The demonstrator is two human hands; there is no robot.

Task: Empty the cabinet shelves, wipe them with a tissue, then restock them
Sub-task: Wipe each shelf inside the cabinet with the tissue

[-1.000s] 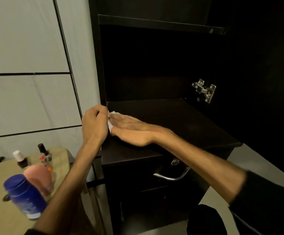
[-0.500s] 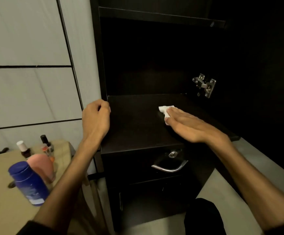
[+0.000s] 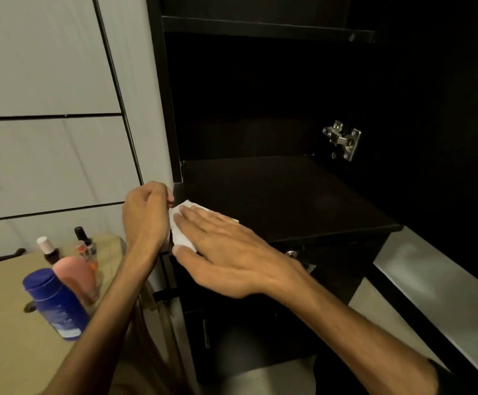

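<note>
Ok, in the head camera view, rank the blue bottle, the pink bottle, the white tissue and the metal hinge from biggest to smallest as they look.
1. Blue bottle, nearest the camera, so its lead is unsure.
2. Pink bottle and tissue, both partly hidden; too close to rank.
3. Hinge.

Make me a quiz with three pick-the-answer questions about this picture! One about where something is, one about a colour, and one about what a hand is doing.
1. Where is the tissue?
A. on the wooden table
B. at the front left corner of the dark shelf
C. on the floor

2. What colour is the biggest bottle on the table?
A. blue
B. green
C. yellow

3. What is the right hand doing?
A. pulling the drawer handle
B. lifting a bottle
C. lying flat on the tissue, fingers spread

Answers:
1. B, the white tissue lies on the shelf corner, next to the left hand.
2. A, the bottle nearest the camera is blue with a blue cap.
3. C, the open palm presses the tissue onto the shelf.
</note>
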